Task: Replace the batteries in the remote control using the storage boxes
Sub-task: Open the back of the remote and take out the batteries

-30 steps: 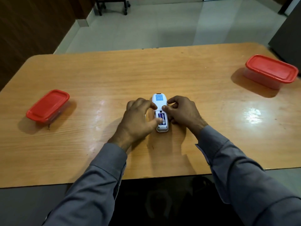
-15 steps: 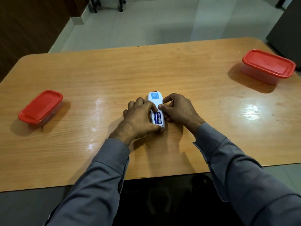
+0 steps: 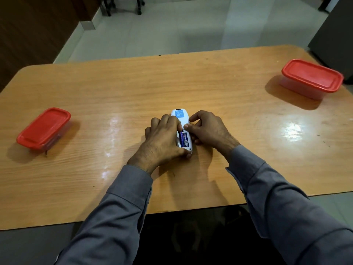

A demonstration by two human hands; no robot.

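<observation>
I see the remote control [image 3: 181,129] lying face down at the middle of the wooden surface [image 3: 210,88], its long axis pointing away from me and its battery compartment open toward the near end. A blue-labelled battery [image 3: 184,139] sits in the compartment; a second dark cell lies to its left, partly hidden. My left hand [image 3: 162,140] wraps the remote's left edge, fingers curled narrow, index tip pressed at the compartment's top end and thumb hooked on the near end. My right hand [image 3: 208,131] braces the right edge, thumb and index finger pinched against the casing just above the compartment. The left storage box [image 3: 44,128], red lid on, stands well apart at the left. The right storage box [image 3: 312,77], also lidded, stands well apart at the far right corner.
</observation>
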